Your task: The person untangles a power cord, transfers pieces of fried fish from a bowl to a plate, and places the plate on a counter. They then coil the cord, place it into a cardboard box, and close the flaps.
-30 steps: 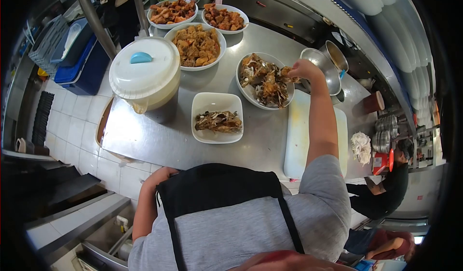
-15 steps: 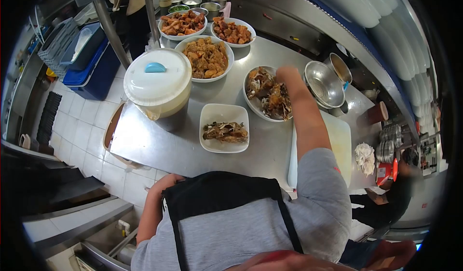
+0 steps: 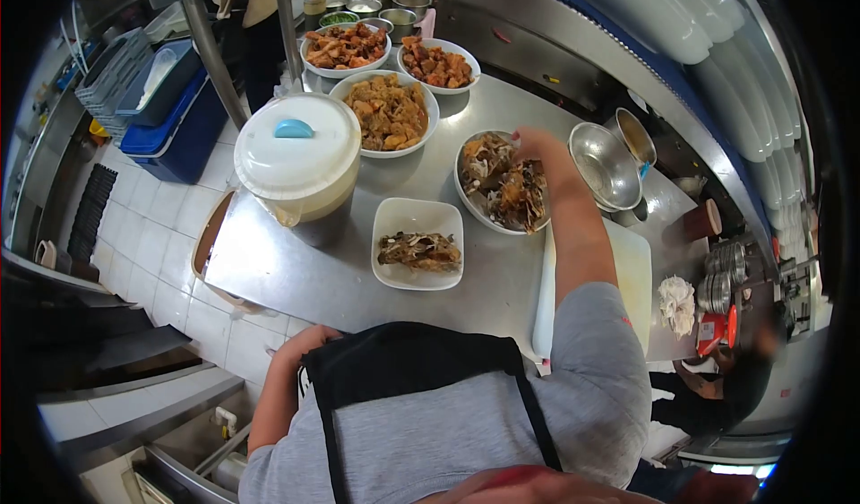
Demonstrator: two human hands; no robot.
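Observation:
My right hand [image 3: 535, 144] reaches over the far right rim of a round white bowl [image 3: 468, 201], its fingers bent down onto the browned pieces of fried fish [image 3: 520, 192] inside. The fingers are curled against the fish there, and their tips are hidden. Nearer to me, a square white dish [image 3: 418, 215] holds another piece of fried fish [image 3: 421, 251]. Down at the left of my black apron [image 3: 412, 352], my left hand [image 3: 309, 338] is close to the front edge of the steel table [image 3: 296, 280]; its fingers are mostly hidden.
A lidded white tub [image 3: 300, 159] stands at left. Beyond it are several bowls of cooked meat, one a yellow-brown stew [image 3: 387, 110]. Metal bowls [image 3: 605, 165] and a white cutting board [image 3: 627, 267] lie at right. A person [image 3: 730, 383] is at the far right.
The view has shifted slightly. My right hand has come a little lower over the fish bowl, its fingers now bent down at the fish. My left hand stays by the apron.

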